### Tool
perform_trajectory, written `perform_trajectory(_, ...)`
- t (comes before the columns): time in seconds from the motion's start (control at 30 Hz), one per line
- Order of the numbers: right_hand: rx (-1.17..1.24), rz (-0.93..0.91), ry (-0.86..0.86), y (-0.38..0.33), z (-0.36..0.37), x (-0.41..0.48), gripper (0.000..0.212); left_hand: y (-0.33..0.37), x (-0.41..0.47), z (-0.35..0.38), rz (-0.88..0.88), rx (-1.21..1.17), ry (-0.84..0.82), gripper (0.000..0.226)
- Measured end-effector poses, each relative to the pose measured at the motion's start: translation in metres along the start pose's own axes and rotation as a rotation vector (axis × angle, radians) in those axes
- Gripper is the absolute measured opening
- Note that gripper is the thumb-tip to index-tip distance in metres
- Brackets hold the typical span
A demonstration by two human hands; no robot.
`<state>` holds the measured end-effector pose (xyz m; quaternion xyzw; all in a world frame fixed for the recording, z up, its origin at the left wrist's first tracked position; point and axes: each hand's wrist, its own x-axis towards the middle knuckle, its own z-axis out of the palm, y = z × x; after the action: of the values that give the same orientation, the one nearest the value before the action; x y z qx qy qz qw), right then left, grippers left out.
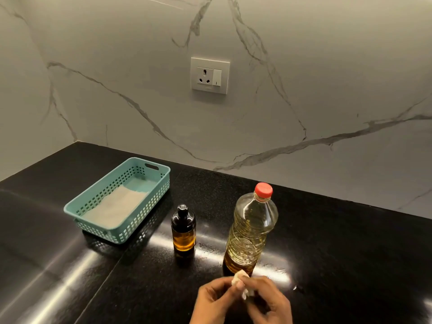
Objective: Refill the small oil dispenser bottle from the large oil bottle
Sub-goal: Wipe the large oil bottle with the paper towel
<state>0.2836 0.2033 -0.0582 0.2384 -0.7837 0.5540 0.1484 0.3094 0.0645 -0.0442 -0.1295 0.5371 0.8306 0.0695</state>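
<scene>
Together, left hand (214, 299) and right hand (270, 300) pinching crumpled tissue (240, 277), large oil bottle (251, 230) just behind

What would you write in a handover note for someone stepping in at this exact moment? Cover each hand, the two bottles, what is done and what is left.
Hands: the left hand and right hand both pinch a white tissue, in front of the big bottle.
Bottles: the big bottle is upright on the counter, red cap on, partly full; the small bottle stands to its left, apart from it, black top on, oil in its lower part.
Also: a basket further left, white paper inside.
Done: cannot tell whether the refill has happened; both bottles are closed.
Left: if unfilled, open both, pour, close them.
</scene>
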Motion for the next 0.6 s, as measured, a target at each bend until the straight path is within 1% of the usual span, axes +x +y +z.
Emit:
perform_trajectory(0.03, 0.011, -0.012, 0.036, 0.002, 0.000, 0.002, 0.036, 0.002, -0.001, 0.002, 0.007, 0.021, -0.045, 0.027)
perform_trajectory(0.1, -0.011, -0.033, 0.074, 0.009, -0.003, 0.007, 0.034, 0.011, 0.000, 0.000, 0.052, 0.115, -0.070, 0.039)
perform_trajectory(0.17, -0.083, -0.028, 0.044, 0.013, -0.004, 0.009, 0.035, 0.022, 0.005, -0.009, 0.157, 0.244, 0.013, 0.048)
perform_trajectory(0.2, -0.107, -0.021, 0.018, 0.014, -0.005, 0.009, 0.029, 0.029, 0.009, -0.013, 0.223, 0.307, 0.079, 0.051)
perform_trajectory(0.23, -0.139, -0.014, -0.004, 0.016, -0.005, 0.009, 0.018, 0.036, 0.015, -0.017, 0.274, 0.367, 0.130, 0.058)
perform_trajectory(0.27, -0.165, -0.012, -0.020, 0.017, -0.005, 0.009, 0.009, 0.043, 0.023, -0.019, 0.301, 0.447, 0.150, 0.068)
perform_trajectory(0.33, -0.225, -0.023, -0.061, 0.021, -0.004, 0.008, 0.020, 0.054, 0.043, -0.020, 0.299, 0.647, 0.065, 0.094)
perform_trajectory(0.4, -0.382, -0.142, -0.097, 0.022, -0.001, 0.010, 0.025, 0.063, 0.065, -0.019, 0.254, 0.806, -0.083, 0.112)
perform_trajectory(0.43, -0.495, -0.253, -0.088, 0.020, 0.002, 0.012, 0.023, 0.069, 0.074, -0.017, 0.233, 0.855, -0.159, 0.114)
perform_trajectory(0.47, -0.615, -0.386, -0.062, 0.019, 0.005, 0.016, 0.020, 0.073, 0.082, -0.015, 0.220, 0.885, -0.225, 0.113)
perform_trajectory(0.53, -0.800, -0.618, -0.005, 0.016, 0.009, 0.027, 0.012, 0.082, 0.094, -0.009, 0.219, 0.891, -0.347, 0.102)
perform_trajectory(0.6, -0.867, -0.749, -0.016, 0.014, 0.013, 0.036, 0.009, 0.086, 0.102, -0.003, 0.213, 0.853, -0.436, 0.091)
